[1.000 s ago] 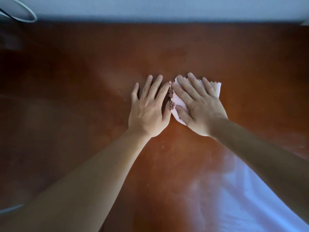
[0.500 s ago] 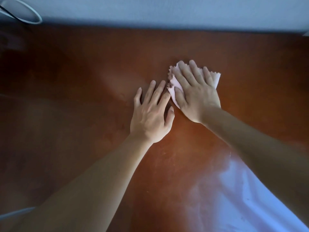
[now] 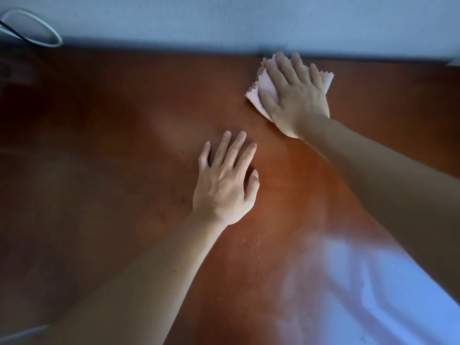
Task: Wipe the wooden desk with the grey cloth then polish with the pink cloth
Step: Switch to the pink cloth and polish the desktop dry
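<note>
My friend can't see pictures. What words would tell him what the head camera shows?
A person's right hand presses a pink cloth flat on a wooden desk, near its far edge by the wall. Their left hand rests flat on the bare wood, closer in and apart from the cloth.

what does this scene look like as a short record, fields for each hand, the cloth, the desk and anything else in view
left hand: left hand lies flat on the desk, fingers straight, holds nothing
right hand: right hand presses flat on the cloth, fingers spread
cloth: thin pink cloth with zigzag edges, under the right hand, close to the desk's far edge
desk: reddish-brown wooden desk, pale glare at near right
wall: pale wall behind the desk
other: looped white cable at far left
grey cloth: not in view
stage: polishing
</note>
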The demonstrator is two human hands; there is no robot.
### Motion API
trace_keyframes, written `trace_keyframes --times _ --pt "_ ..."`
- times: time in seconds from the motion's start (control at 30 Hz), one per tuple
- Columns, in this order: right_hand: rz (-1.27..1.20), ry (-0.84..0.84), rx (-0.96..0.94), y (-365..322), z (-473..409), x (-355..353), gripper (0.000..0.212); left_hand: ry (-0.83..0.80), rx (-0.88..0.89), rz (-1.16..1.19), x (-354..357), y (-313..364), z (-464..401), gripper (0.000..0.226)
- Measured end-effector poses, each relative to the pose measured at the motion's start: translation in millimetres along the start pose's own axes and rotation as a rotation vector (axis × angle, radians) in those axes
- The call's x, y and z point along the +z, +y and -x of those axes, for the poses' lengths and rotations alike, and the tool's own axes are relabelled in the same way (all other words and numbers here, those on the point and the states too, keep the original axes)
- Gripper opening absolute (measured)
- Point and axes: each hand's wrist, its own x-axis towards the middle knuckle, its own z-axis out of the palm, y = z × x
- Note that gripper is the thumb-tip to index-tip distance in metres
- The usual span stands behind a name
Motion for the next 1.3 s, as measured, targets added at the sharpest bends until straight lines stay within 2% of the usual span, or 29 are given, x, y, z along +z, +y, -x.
trace_keyframes --times 0.2,0.33,0.5,0.6,0.77,0.9,1.17,1.3 --pt "-0.041 0.032 0.185 70 17 -1 0.075 -0.029 0.000 -0.021 0 0 0 0.054" --pt "-0.090 0.037 0.257 55 37 2 0.074 -0.011 0.001 -0.020 1 0 0 0.053" --pt "-0.066 0.006 0.085 0 125 22 0.071 -0.006 0.001 -0.026 1 0 1 0.053" --pt "-0.014 -0.053 0.001 4 142 27 0.069 -0.010 -0.005 -0.032 1 0 1 0.053" --pt "-0.041 0.011 0.137 46 74 12 0.075 0.018 -0.001 -0.032 3 0 1 0.051" --pt "-0.049 0.007 0.185 47 52 9 0.076 0.012 0.000 -0.041 4 -1 1 0.051" --pt "-0.091 0.035 0.005 -18 191 37 0.066 0.006 0.005 -0.026 2 0 2 0.051" --pt "-0.017 -0.063 -0.093 -2 185 35 0.070 -0.023 0.025 -0.026 0 0 2 0.051"
